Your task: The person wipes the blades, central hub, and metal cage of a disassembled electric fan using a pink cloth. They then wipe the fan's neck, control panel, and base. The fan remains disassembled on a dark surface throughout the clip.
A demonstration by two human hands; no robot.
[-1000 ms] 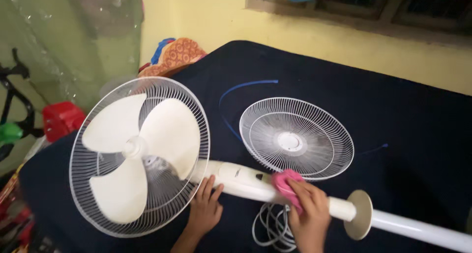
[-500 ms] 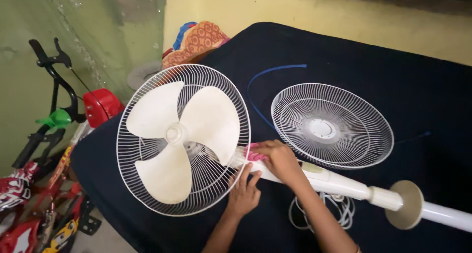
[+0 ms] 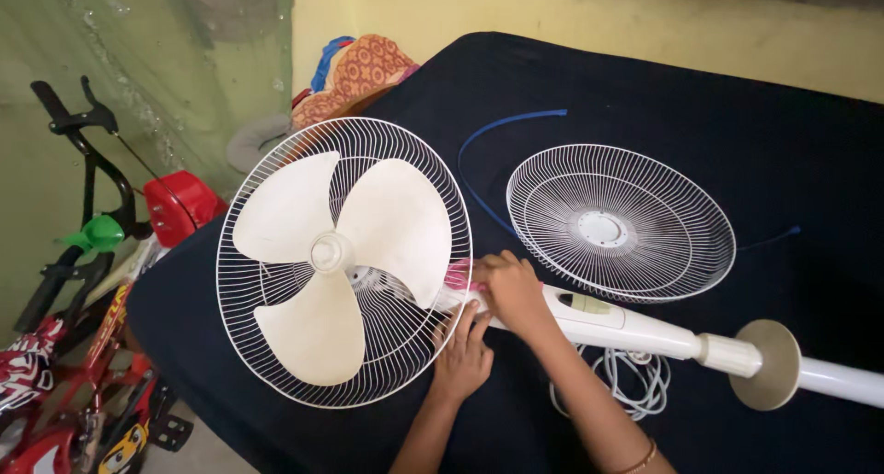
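1. Fan at centre-left, lying flat on the dark bed, rear grille and three cream blades facing up, its white pole running off toward 4 o'clock.
2. Our right hand is curled on a pink cloth, pressing it against the neck where the pole meets the grille, at about 3 o'clock of the blades.
3. Our left hand lies flat, fingers loosely together, braced on the bed against the grille rim, at 5 o'clock of the hub.
4. To wipe here well, we judge: keep that left hand steadying the fan, and work the cloth round the neck in short strokes, since the wires crowd in close.
5. We'd go light near the rim; the thin grille looks easy to bend.
6. The fan looks off-white and a bit dulled, with the blades yellower than the wire.
7. The loose front grille sits at 2 o'clock of our hands, apart from the fan.
8. A blue strip curls at 12 o'clock; the coiled cord lies under the pole.
9. Red bicycle off the bed at 9 o'clock.
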